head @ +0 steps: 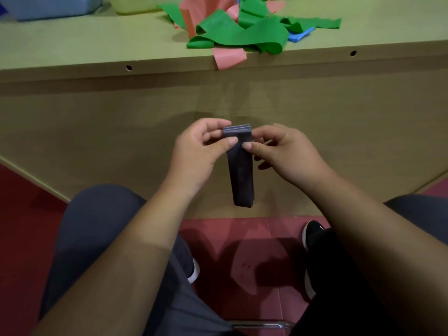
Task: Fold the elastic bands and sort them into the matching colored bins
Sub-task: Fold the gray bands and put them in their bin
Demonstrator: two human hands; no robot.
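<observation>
At eleven o'clock the top edge cuts off the blue bin and the yellow bin beside it. At one o'clock a blue band lies mostly buried under green bands. The dark band hides its far face, and its layers are too fine to count.

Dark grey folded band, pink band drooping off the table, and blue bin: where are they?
Dark grey folded elastic band (241, 175): head view, middle of the hanging strip.
Pink elastic band (229, 58): head view, its flap drooping over the edge.
Pale blue plastic bin (48, 7): head view, its front wall.
</observation>
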